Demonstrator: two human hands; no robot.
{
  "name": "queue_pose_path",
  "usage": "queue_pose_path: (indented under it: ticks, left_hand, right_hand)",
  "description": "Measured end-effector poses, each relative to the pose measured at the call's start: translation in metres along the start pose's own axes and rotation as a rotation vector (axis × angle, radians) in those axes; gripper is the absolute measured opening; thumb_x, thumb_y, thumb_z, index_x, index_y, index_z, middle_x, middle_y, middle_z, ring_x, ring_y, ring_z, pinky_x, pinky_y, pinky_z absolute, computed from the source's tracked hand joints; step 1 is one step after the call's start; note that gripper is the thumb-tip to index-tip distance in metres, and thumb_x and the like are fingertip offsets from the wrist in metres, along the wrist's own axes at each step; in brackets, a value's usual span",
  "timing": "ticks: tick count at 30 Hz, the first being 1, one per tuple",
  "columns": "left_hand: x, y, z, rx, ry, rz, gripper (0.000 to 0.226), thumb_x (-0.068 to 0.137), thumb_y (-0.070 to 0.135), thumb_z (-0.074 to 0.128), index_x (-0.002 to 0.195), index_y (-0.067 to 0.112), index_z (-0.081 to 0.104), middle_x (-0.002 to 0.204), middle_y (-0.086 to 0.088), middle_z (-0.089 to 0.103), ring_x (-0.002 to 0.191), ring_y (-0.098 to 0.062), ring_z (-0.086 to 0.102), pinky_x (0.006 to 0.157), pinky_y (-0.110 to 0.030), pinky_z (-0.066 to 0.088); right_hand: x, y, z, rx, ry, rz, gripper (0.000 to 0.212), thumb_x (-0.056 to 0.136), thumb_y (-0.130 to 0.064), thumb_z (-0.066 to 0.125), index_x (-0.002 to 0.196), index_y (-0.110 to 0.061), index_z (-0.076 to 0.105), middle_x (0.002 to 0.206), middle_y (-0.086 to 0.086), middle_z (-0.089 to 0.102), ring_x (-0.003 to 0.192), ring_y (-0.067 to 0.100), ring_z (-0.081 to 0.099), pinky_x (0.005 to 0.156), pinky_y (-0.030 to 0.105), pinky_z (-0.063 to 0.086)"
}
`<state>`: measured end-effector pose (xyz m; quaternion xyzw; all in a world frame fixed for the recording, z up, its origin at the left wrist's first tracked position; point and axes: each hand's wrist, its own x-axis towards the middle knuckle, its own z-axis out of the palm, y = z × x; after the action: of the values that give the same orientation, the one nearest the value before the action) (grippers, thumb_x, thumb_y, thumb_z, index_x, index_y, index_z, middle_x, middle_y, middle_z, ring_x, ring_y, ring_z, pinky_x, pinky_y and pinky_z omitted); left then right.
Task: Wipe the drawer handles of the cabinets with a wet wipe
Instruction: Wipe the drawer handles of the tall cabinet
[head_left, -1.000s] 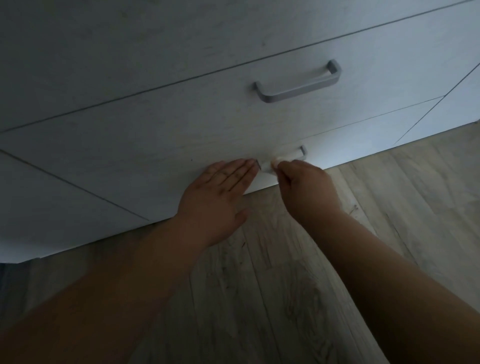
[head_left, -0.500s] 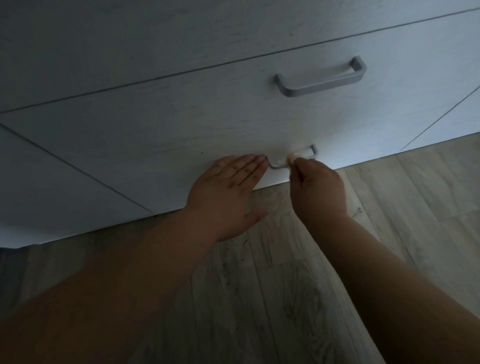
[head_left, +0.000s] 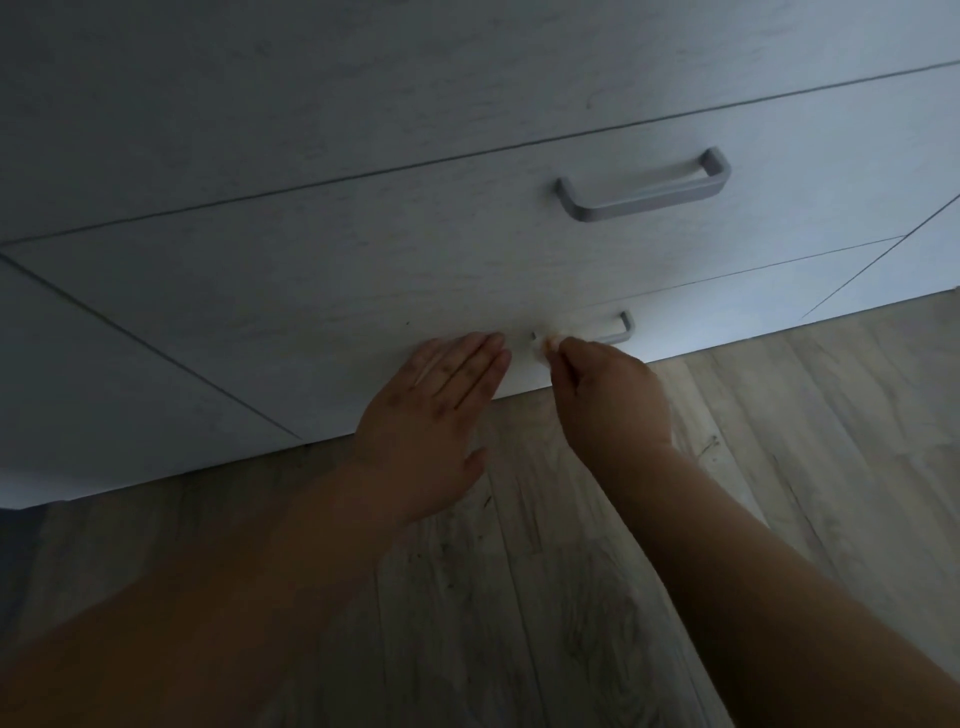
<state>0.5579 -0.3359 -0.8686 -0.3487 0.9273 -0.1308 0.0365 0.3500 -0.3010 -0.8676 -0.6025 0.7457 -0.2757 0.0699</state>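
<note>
A white cabinet has stacked drawers with grey bar handles. The upper handle (head_left: 644, 187) is free. On the lowest drawer (head_left: 727, 306), my right hand (head_left: 613, 400) pinches a small white wet wipe (head_left: 546, 343) against the left end of the lower handle (head_left: 608, 335), whose right part shows. Fingers straight and together, my left hand (head_left: 436, 415) lies flat on the drawer front just left of that handle. It holds nothing.
Light wood-look plank floor (head_left: 805, 441) runs under the cabinet's bottom edge. A neighbouring cabinet door (head_left: 104, 374) stands to the left and another panel (head_left: 924, 249) to the right. The scene is dim.
My right hand has slid the wipe leftwards along the lower handle, from near its right end to its left end. My left hand stays flat on the drawer front.
</note>
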Motion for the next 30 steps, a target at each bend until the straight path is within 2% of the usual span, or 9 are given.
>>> queue_pose_path:
  ticks: [5,9,12,16,18,20,23,27,30]
  left_hand:
    - [-0.006,-0.007,0.0,-0.022,0.032,0.008,0.089,0.094,0.052,0.039,0.166,0.009,0.01,0.175,-0.008,0.005,0.161,-0.024,0.009,0.129,-0.049,0.015]
    - [-0.01,-0.009,0.0,-0.032,0.056,0.0,0.084,0.096,0.047,0.035,0.166,0.008,0.01,0.175,-0.009,0.005,0.161,-0.023,0.008,0.128,-0.049,0.016]
    - [-0.012,-0.013,-0.002,-0.033,0.079,0.002,0.087,0.095,0.044,0.047,0.166,0.007,0.013,0.174,-0.009,0.007,0.161,-0.024,0.011,0.128,-0.049,0.016]
    - [-0.013,-0.012,-0.002,-0.046,0.101,-0.013,0.092,0.09,0.042,0.057,0.166,0.008,0.017,0.174,-0.008,0.011,0.16,-0.023,0.014,0.129,-0.048,0.015]
    - [-0.012,-0.011,-0.002,-0.045,0.104,-0.014,0.091,0.09,0.041,0.056,0.166,0.008,0.017,0.174,-0.008,0.011,0.161,-0.023,0.014,0.129,-0.048,0.015]
    - [-0.013,-0.011,-0.002,-0.033,0.086,-0.012,0.091,0.091,0.042,0.054,0.166,0.009,0.014,0.175,-0.008,0.008,0.161,-0.023,0.011,0.129,-0.049,0.014]
    - [-0.013,-0.012,-0.002,-0.023,0.066,-0.006,0.093,0.091,0.044,0.053,0.166,0.009,0.011,0.175,-0.007,0.004,0.161,-0.022,0.009,0.13,-0.048,0.012]
    - [-0.013,-0.01,-0.001,-0.02,0.071,-0.021,0.091,0.092,0.041,0.051,0.167,0.009,0.009,0.175,-0.007,0.003,0.161,-0.022,0.007,0.129,-0.049,0.012]
    - [-0.014,-0.003,0.002,-0.014,0.075,-0.041,0.09,0.094,0.038,0.05,0.167,0.009,0.006,0.175,-0.006,0.0,0.162,-0.022,0.004,0.129,-0.052,0.011]
  right_hand:
    - [0.0,-0.008,-0.003,-0.069,-0.053,0.01,0.03,0.108,-0.029,0.043,0.118,-0.019,0.07,0.086,0.002,0.067,0.075,0.023,0.063,0.064,0.031,0.044]
    - [0.006,-0.01,-0.005,-0.045,-0.067,0.056,0.029,0.107,-0.026,0.045,0.112,-0.017,0.073,0.086,0.004,0.069,0.077,0.024,0.064,0.068,0.034,0.05]
    - [0.009,-0.015,-0.002,-0.055,-0.083,0.081,0.031,0.107,-0.027,0.044,0.107,-0.015,0.073,0.086,0.005,0.069,0.078,0.025,0.064,0.071,0.036,0.053]
    - [0.009,-0.011,-0.008,-0.106,-0.152,0.047,0.034,0.104,-0.02,0.045,0.127,-0.022,0.071,0.099,0.005,0.073,0.088,0.026,0.069,0.075,0.033,0.054]
    - [0.011,-0.011,-0.008,-0.121,-0.166,0.045,0.036,0.103,-0.019,0.045,0.13,-0.024,0.069,0.101,0.005,0.072,0.09,0.027,0.069,0.077,0.034,0.055]
    - [0.013,-0.013,-0.004,-0.133,-0.144,0.056,0.031,0.103,-0.019,0.046,0.123,-0.02,0.07,0.09,0.003,0.068,0.082,0.026,0.067,0.072,0.034,0.054]
    - [0.013,-0.013,-0.001,-0.155,-0.115,0.057,0.026,0.104,-0.019,0.046,0.109,-0.014,0.071,0.074,-0.002,0.052,0.07,0.024,0.058,0.064,0.03,0.04]
    - [0.013,-0.012,-0.005,-0.131,-0.139,0.055,0.025,0.103,-0.016,0.049,0.115,-0.013,0.07,0.084,0.005,0.065,0.078,0.029,0.065,0.066,0.03,0.04]
    - [0.01,-0.013,-0.009,-0.142,-0.147,0.044,0.026,0.101,-0.013,0.05,0.117,-0.014,0.07,0.085,0.004,0.066,0.077,0.028,0.066,0.065,0.031,0.046]
